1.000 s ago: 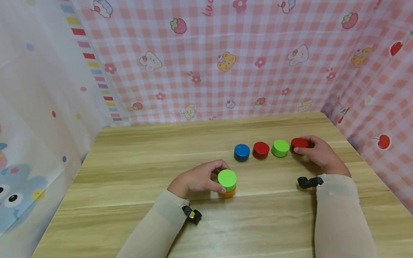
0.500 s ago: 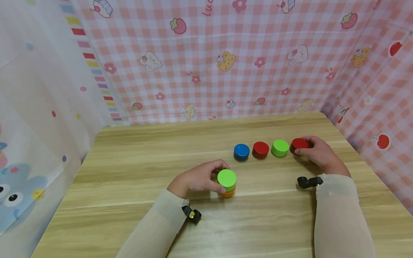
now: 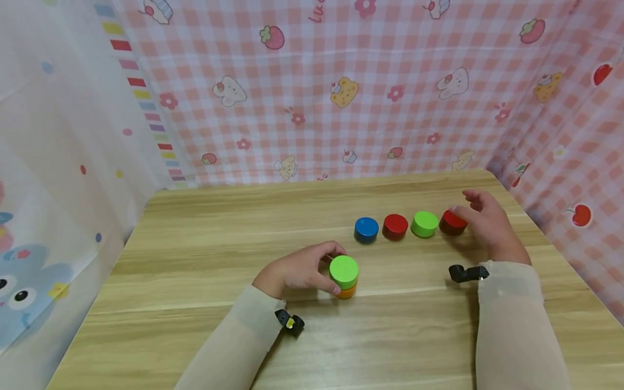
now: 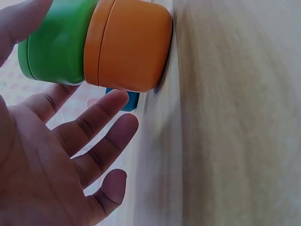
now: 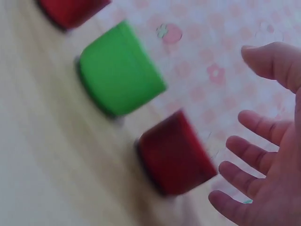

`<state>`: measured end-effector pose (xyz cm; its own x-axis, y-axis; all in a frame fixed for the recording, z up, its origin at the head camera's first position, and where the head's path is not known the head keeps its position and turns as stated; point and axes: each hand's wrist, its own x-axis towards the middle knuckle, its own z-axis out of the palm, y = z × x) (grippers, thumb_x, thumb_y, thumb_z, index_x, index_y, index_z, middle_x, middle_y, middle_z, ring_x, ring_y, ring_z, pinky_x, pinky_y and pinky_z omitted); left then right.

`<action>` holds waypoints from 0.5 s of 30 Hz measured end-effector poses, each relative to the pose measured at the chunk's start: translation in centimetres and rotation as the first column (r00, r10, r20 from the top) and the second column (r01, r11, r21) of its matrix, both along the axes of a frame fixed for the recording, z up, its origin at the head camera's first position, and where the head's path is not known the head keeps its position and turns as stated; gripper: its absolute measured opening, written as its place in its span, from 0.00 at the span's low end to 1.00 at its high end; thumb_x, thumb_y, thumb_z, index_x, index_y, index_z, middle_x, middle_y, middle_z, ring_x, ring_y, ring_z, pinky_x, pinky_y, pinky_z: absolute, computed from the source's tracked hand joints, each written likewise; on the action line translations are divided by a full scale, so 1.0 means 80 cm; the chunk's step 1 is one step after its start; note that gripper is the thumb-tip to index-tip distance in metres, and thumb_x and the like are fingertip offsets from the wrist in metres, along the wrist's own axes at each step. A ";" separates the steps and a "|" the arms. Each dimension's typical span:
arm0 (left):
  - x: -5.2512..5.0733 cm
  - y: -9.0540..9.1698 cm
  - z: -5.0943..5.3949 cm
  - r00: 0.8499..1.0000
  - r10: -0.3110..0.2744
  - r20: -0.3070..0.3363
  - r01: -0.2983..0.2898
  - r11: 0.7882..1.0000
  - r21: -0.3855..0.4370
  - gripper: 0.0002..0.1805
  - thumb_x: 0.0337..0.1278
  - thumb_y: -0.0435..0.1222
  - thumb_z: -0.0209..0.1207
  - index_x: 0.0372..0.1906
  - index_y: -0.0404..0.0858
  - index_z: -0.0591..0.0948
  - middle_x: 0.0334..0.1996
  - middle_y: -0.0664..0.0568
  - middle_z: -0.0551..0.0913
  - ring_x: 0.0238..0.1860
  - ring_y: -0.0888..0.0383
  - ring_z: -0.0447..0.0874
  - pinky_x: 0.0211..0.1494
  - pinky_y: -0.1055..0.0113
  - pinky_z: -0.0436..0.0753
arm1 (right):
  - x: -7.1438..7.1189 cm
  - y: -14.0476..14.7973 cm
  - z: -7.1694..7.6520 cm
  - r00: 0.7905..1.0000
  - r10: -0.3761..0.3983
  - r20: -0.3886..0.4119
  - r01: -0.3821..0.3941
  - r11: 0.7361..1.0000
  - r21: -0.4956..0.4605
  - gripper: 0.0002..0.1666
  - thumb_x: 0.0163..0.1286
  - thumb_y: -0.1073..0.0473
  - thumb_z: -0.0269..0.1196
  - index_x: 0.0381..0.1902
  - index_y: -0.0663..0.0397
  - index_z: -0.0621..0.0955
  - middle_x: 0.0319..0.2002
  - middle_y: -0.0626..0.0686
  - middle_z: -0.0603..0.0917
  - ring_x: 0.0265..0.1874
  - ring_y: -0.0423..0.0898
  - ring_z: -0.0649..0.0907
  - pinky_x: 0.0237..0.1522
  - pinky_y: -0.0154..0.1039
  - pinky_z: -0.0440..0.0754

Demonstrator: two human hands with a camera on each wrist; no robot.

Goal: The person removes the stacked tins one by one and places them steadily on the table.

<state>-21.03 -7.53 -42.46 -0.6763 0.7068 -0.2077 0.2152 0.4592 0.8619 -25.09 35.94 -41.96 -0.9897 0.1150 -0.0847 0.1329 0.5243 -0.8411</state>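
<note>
Near the middle of the table, a round green block [image 3: 343, 270] sits on top of a round orange block [image 3: 348, 293]. My left hand [image 3: 303, 269] pinches the green block from its left side, thumb at the near side and index finger at the far side; the other fingers spread loosely in the left wrist view. At the right end of a row stands a round red block [image 3: 453, 223]. Just above and right of it hovers my right hand [image 3: 491, 225], fingers apart. The right wrist view shows a gap between these fingers and the red block [image 5: 176, 155].
Left of that red block, the row holds another green block [image 3: 424, 224], a second red block [image 3: 395, 227] and a blue block [image 3: 366, 230]. All stand on a wooden table [image 3: 219, 227]. A checkered cloth [image 3: 312, 70] hangs behind it.
My right hand has let go of the red block at the row's end and risen slightly up and away from it. The left hand stays on the green block.
</note>
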 end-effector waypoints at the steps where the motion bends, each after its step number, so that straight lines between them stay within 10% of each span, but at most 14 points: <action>1: 0.000 0.000 0.000 1.000 0.000 0.001 0.000 1.000 -0.006 0.34 0.51 0.39 0.79 0.62 0.50 0.77 0.59 0.60 0.81 0.63 0.55 0.76 0.74 0.51 0.72 | 0.001 -0.003 0.005 1.000 -0.013 -0.015 0.012 1.000 -0.013 0.51 0.77 0.37 0.61 0.84 0.57 0.56 0.83 0.66 0.55 0.81 0.69 0.54 0.77 0.69 0.55; 15: 0.002 0.005 -0.008 0.998 -0.021 -0.054 0.016 0.996 -0.090 0.37 0.49 0.38 0.80 0.66 0.49 0.76 0.58 0.62 0.81 0.61 0.57 0.77 0.74 0.53 0.71 | 0.021 -0.076 0.076 0.973 0.117 -0.198 -0.132 0.989 -0.063 0.40 0.77 0.51 0.66 0.80 0.55 0.65 0.80 0.59 0.62 0.80 0.60 0.59 0.79 0.64 0.58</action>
